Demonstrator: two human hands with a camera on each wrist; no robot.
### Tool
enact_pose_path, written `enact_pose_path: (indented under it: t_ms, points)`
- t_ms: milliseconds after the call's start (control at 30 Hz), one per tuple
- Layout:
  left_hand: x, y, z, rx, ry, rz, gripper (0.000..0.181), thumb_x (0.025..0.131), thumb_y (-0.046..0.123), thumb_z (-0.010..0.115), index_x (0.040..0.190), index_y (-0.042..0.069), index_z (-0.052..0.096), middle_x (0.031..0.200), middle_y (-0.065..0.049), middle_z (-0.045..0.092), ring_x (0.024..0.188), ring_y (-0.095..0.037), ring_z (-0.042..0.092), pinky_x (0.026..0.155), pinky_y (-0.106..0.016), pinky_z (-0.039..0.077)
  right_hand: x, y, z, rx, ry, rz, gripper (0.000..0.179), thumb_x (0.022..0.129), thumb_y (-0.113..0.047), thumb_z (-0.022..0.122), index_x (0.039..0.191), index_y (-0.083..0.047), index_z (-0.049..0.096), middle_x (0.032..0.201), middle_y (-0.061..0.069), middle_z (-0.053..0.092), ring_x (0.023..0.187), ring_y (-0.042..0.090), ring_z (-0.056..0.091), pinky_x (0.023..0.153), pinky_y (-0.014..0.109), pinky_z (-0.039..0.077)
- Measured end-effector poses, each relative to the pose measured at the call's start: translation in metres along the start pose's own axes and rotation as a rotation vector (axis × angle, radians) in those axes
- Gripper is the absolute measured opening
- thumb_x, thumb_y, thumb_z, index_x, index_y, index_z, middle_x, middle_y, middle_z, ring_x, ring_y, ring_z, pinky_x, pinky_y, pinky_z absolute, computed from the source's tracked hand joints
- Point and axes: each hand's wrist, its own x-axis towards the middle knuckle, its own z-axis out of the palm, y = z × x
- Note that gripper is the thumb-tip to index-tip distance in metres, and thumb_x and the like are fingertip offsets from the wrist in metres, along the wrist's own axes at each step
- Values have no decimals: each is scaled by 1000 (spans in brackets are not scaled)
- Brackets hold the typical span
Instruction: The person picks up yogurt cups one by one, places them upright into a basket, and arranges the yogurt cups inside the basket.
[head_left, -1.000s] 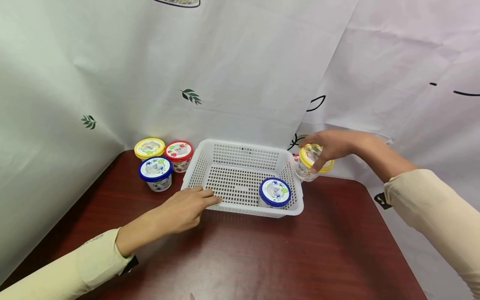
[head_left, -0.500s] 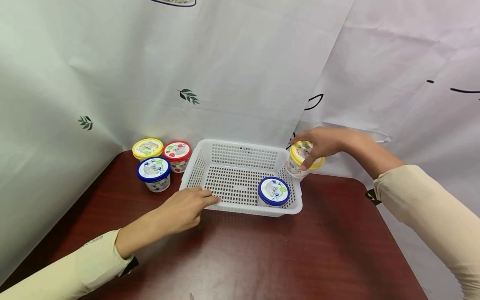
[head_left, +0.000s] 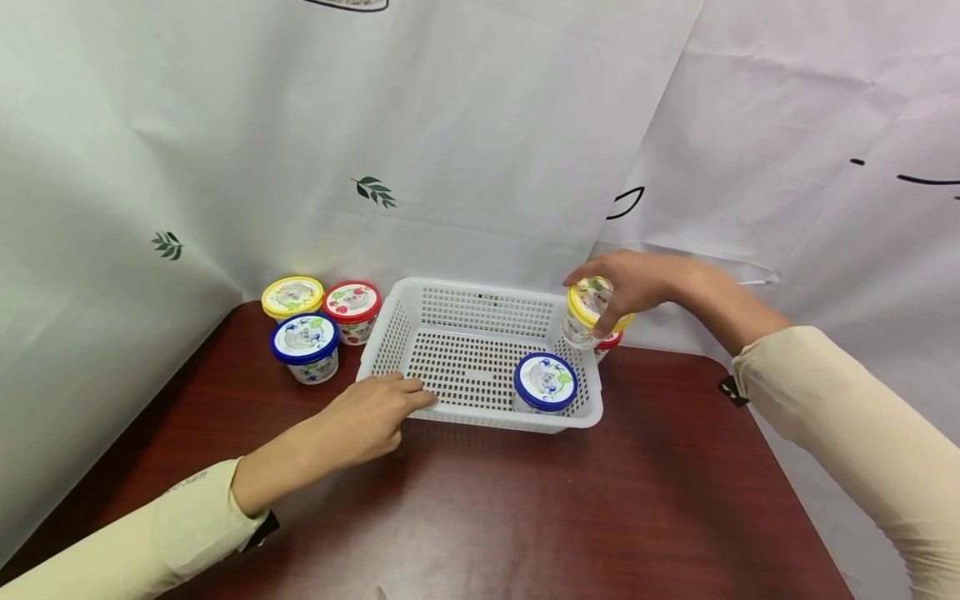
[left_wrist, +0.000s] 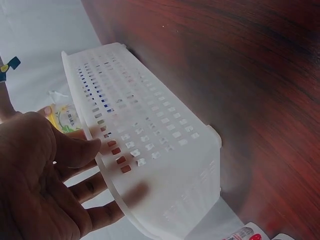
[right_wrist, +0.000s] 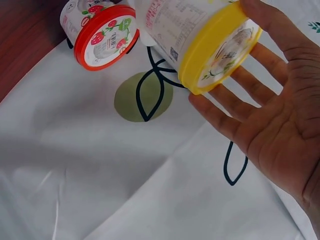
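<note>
At the back right corner of the basket (head_left: 468, 371), the right hand (head_left: 637, 279) squeezes the yellow-lidded cup (head_left: 587, 312) around its lid, a good place to hold something that looks light, stiff and maybe slippery, while the left hand (head_left: 375, 417) pinches the basket's front rim.

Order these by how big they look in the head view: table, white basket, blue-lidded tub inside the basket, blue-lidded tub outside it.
1. Table
2. White basket
3. Blue-lidded tub inside and blue-lidded tub outside: they look about alike, so I leave them unranked.
</note>
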Motion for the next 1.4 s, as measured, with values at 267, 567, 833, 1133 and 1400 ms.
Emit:
enact_pose_path:
  t_ms: [267, 567, 833, 1133, 1400]
  points:
    - [2, 2, -3, -15, -25, -16, 47, 84, -10, 70, 125, 10, 82, 115, -6, 81, 101, -27, 75, 88, -46, 65, 7, -5, 2, -36, 25, -36, 89, 77, -32, 102, 158, -21, 66, 161, 18, 63, 140, 40, 58, 114, 62, 54]
    - [2, 4, -3, -13, -26, -16, 47, 83, -10, 71, 124, 9, 82, 117, -7, 82, 102, -28, 75, 89, -46, 65, 16, -7, 9, -31, 19, -63, 89, 81, -32, 100, 161, -17, 63, 168, 21, 57, 148, 44, 55, 121, 66, 49]
    - [2, 6, -4, -17, -35, -27, 47, 84, -10, 72, 126, 10, 82, 115, -7, 81, 100, -28, 74, 89, -46, 65, 20, -8, 15, -13, 24, -57, 87, 82, -32, 99, 160, -17, 63, 169, 21, 55, 149, 44, 55, 122, 66, 48]
    - [3, 6, -4, -24, -45, -36, 47, 84, -10, 72, 126, 10, 82, 114, -7, 80, 102, -28, 74, 90, -47, 65, 28, -10, 24, -4, 11, -35, 88, 85, -34, 97, 163, -16, 61, 169, 23, 55, 148, 46, 56, 122, 67, 49]
    - [3, 6, -5, -29, -46, -37, 48, 84, -11, 71, 125, 10, 82, 113, -7, 80, 101, -28, 74, 91, -47, 65, 35, -14, 30, -6, 0, -10, 90, 88, -39, 94, 167, -17, 57, 171, 22, 53, 154, 49, 54, 124, 71, 47]
